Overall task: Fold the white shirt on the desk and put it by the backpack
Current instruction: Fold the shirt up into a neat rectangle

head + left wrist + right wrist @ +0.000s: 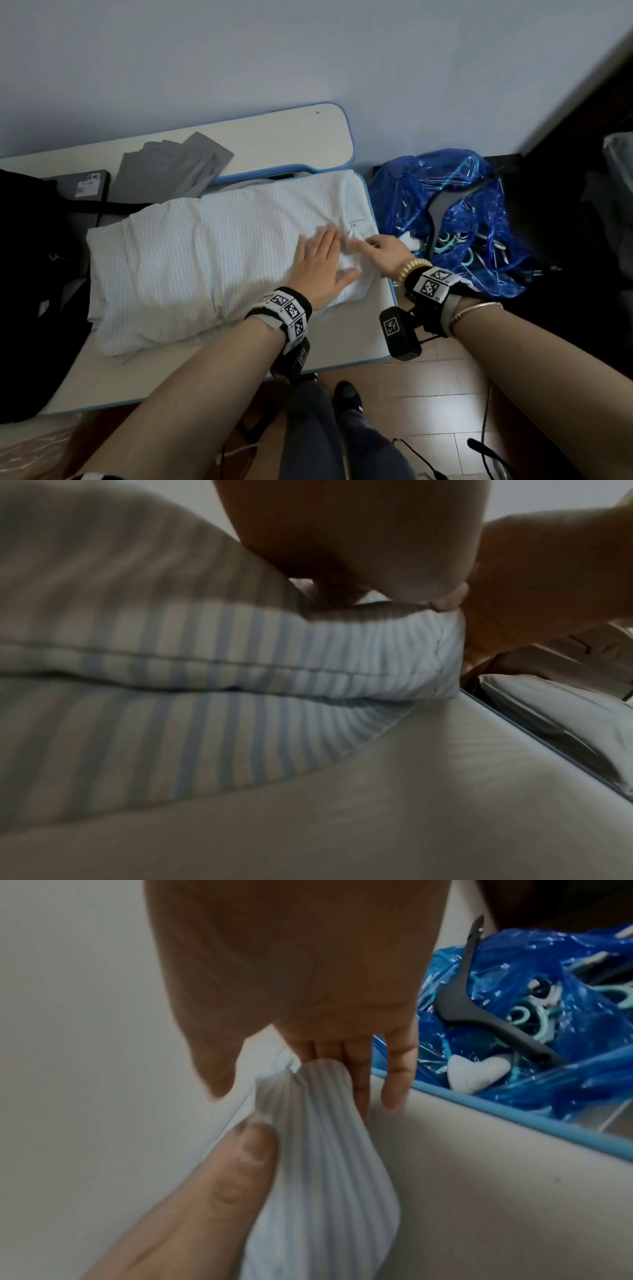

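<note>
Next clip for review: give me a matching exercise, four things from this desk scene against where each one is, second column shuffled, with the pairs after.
Things:
1. white shirt
2. backpack
3. grey garment
4. blue plastic bag

Places:
A. off the desk's right edge, holding hangers
B. at the desk's left end
C. on the raised rear shelf
D. under the left hand, on the desk

Pairs: 1-D, 2-B, 3-C, 4-A
</note>
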`<state>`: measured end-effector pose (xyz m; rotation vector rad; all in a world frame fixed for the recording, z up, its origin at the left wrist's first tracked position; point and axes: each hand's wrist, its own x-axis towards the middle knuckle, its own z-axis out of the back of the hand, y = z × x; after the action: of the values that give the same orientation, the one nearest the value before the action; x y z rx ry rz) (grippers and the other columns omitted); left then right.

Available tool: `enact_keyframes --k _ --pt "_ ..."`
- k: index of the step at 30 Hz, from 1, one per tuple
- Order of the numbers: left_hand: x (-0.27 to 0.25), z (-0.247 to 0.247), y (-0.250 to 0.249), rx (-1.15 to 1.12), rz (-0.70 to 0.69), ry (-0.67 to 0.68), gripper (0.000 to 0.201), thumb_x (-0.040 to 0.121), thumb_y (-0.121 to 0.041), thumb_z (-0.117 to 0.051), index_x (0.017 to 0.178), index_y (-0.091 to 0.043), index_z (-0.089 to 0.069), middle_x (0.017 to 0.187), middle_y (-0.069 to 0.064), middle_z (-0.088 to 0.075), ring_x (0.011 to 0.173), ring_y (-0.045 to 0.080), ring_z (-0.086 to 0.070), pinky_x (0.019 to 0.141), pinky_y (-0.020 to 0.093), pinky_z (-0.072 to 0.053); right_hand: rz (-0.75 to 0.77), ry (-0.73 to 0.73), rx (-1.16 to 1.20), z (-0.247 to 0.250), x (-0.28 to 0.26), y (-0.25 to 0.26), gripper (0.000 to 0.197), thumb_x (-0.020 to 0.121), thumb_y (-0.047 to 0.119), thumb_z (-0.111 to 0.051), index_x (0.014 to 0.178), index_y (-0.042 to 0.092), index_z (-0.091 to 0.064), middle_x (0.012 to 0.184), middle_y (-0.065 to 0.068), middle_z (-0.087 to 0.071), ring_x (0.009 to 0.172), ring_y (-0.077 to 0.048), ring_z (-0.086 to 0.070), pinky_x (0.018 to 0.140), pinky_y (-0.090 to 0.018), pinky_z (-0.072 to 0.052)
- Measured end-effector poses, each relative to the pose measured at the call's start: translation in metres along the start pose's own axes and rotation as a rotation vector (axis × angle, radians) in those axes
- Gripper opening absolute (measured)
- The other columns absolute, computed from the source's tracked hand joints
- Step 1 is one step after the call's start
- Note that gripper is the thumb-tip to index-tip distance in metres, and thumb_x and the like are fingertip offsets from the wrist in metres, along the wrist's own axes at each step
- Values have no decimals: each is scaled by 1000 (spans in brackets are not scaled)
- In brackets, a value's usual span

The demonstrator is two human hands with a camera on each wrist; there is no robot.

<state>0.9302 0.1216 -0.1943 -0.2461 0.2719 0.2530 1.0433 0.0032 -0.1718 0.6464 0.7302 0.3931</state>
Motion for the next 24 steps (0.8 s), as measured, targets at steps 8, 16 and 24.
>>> enact_keyframes --k 8,16,24 --pt "14 -6 -2 25 -118 43 89 86 -72 -17 151 -17 10 160 4 14 146 19 17 119 50 5 35 -221 -13 -4 16 -9 42 85 2 -52 126 9 -45 115 -11 -56 106 -27 -54 88 -33 -43" --pt "5 -8 24 76 -50 93 93 87 -71 -17 150 -7 7 159 9 12 147 21 17 118 48 11 71 41 -589 -14 27 8 66 95 38 -38 150 19 -9 160 0 5 148 -21 6 118 -49 8" --pt "-46 11 81 29 154 -125 71 93 -57 -8 152 -19 -4 161 2 2 148 20 8 117 52 10 170 -250 -441 -25 21 47 75 82 21 -56 147 21 -20 158 -13 0 147 -30 1 118 -45 9"
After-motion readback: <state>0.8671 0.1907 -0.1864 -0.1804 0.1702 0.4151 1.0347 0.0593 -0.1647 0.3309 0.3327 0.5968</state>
